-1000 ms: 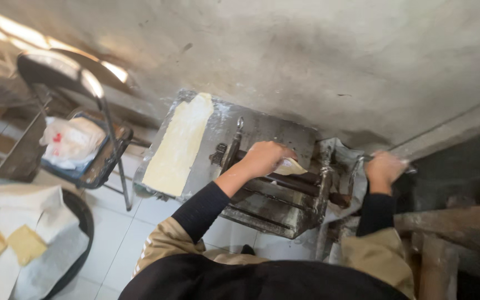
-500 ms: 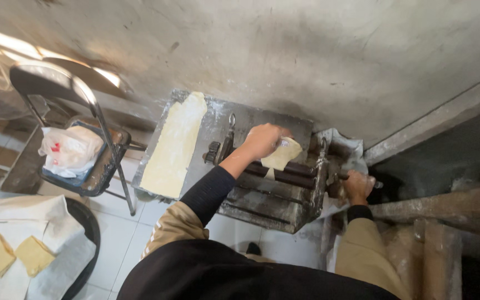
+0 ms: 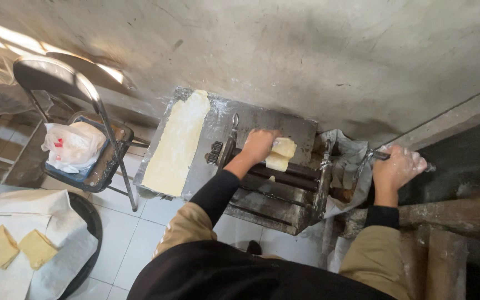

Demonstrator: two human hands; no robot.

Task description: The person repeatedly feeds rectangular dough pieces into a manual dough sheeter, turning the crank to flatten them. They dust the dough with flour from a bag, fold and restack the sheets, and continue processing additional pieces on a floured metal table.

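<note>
- Head camera looks straight down, and nearest to us we see our own dark top and tan sleeves with black cuffs.
- Our left hand (image 3: 259, 144) reaches forward over a metal roller machine (image 3: 273, 183); it is closed around a pale yellow lump of dough (image 3: 281, 154), pressing it against the dark rollers (image 3: 290, 175).
- Our right hand (image 3: 395, 169), dusted with flour, is clenched around the crank handle (image 3: 387, 157) on the machine's right side.
- Between the machine and that hand we see crumpled plastic sheeting (image 3: 345, 166) hanging by the crank.
- Just left of the rollers, on the machine's flat metal tray (image 3: 223, 125), lies a long, flattened strip of dough (image 3: 178, 144), stretched away from us and apart from both hands.
- Low on the left, near our side, a round dark tub (image 3: 87, 222) is draped with white cloth (image 3: 6, 272), and two folded yellow pieces of dough (image 3: 18, 247) rest on the cloth.
- Further left stands a folding metal chair (image 3: 79, 111) with a white plastic bag (image 3: 73, 145) on its seat.
- White floor tiles (image 3: 134, 233) show beneath the chair and the machine.
- Farthest away, a rough grey concrete wall (image 3: 306, 50) fills the upper part of the view, with a bright patch of light at its left edge.
- On the far right we make out rusty metal bars (image 3: 451, 211); what they belong to we cannot tell.
</note>
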